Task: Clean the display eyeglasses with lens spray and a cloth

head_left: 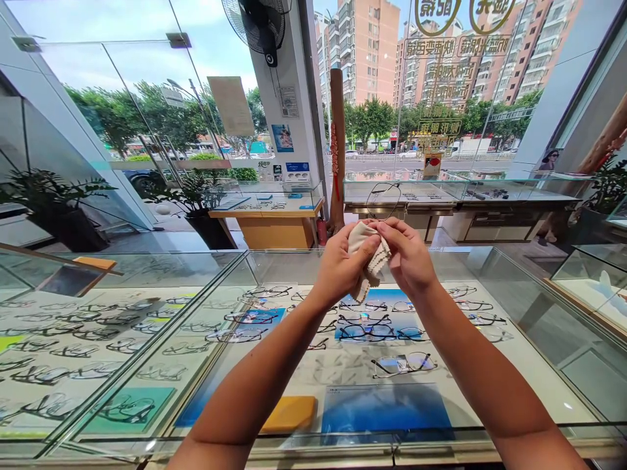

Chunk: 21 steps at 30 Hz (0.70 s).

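Note:
My left hand is closed around a cream cleaning cloth with a zigzag edge, its thumb pressing on the folds. A corner of the cloth hangs below the fingers. Close against it, my right hand pinches a thin dark-framed pair of eyeglasses. One rim sticks up above the fingertips; the rest of the frame is hidden by the hands and cloth. Both hands are held over the glass display case, where several pairs of eyeglasses lie on a pale surface.
Inside the case are a blue gradient sheet and an orange-yellow object. A second glass case with several frames adjoins on the left. Farther off stand a wooden post, a potted plant and low display counters before the windows.

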### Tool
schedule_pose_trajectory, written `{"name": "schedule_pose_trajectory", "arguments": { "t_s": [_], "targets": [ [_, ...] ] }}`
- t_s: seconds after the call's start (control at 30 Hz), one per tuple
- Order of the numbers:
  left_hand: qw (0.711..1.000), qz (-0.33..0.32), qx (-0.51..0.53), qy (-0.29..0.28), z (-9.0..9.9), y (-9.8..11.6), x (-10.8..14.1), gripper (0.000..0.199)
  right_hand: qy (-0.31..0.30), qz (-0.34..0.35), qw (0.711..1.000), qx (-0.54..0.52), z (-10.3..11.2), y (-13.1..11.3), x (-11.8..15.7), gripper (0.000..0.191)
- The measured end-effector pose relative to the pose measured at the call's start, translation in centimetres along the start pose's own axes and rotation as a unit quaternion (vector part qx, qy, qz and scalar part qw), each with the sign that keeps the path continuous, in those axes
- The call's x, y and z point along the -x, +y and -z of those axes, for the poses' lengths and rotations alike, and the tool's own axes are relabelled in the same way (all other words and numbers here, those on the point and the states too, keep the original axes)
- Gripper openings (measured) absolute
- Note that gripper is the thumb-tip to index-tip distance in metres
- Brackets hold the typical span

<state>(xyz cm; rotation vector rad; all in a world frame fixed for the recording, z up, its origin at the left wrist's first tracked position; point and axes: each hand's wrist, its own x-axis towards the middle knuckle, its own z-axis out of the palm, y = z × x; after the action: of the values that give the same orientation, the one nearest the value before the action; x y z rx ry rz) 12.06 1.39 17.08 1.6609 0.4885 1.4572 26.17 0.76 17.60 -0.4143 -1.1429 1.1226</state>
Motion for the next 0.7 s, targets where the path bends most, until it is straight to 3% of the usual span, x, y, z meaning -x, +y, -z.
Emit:
{"name": "schedule_pose_trajectory", "arguments": {
  "t_s": [0.17, 0.37, 0.43, 0.7],
  "targets": [
    [1.000, -0.007, -0.029, 0.002, 0.3, -0.6, -0.4, 0.051, -0.017, -0.010, 1.000, -0.005, 0.2, -0.2, 0.0, 0.025],
    [0.989, 0.026, -0.045, -0.135, 1.4, 0.2, -0.3, 0.046, 0.011, -0.017, 1.000, 0.004, 1.3, -0.8, -0.4, 0.024],
    [0.987, 0.045, -0.039, -0.150, 1.4, 0.3, -0.2, 0.047, 0.018, -0.014, 1.000, 0.003, 1.4, -0.6, -0.5, 0.025],
    [0.993, -0.061, -0.105, -0.001, 0.6, -0.9, -0.3, 0.042, -0.011, 0.030, 0.999, 0.028, 0.3, 0.6, -0.1, 0.021]
  ]
}}
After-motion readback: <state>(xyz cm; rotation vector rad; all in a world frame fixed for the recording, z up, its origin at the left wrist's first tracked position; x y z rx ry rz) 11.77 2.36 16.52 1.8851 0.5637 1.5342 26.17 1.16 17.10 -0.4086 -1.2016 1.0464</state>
